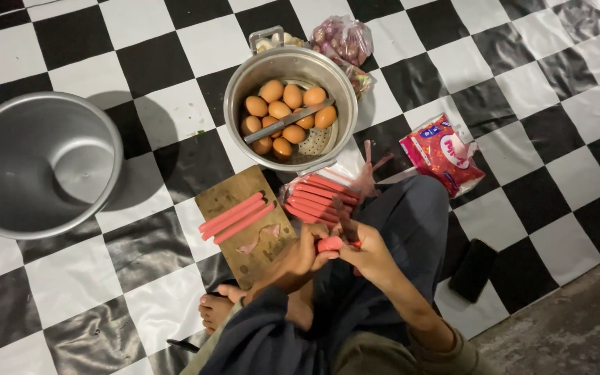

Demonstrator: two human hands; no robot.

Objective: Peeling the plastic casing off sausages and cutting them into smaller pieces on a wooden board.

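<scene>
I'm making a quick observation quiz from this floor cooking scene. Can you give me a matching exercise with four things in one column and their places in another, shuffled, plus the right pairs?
Things
1. eggs
2. three peeled sausages
3. empty metal pot
4. knife

Places
A. lying on the wooden cutting board
B. in the right hand, over a sausage held by the left hand
C. inside the steamer pot
D. standing alone on the checkered floor mat, far left

Pairs: 1-C, 2-A, 3-D, 4-B
</scene>
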